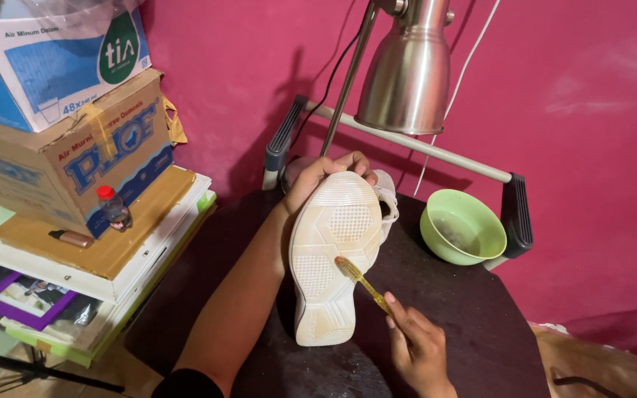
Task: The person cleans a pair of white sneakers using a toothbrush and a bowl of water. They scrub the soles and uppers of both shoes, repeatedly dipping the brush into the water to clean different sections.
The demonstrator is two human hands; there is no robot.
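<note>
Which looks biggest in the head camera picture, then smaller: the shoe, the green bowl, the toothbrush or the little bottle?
1. Shoe, largest.
2. Green bowl.
3. Toothbrush, thin, partly hidden in the right hand.
4. Little bottle, smallest, though it sits farther back, so this is unsure.

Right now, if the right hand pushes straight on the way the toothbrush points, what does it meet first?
The right hand points the yellow toothbrush up-left; its bristles already touch the white shoe sole, so the sole comes first. The left hand grips the shoe's toe end.
</note>
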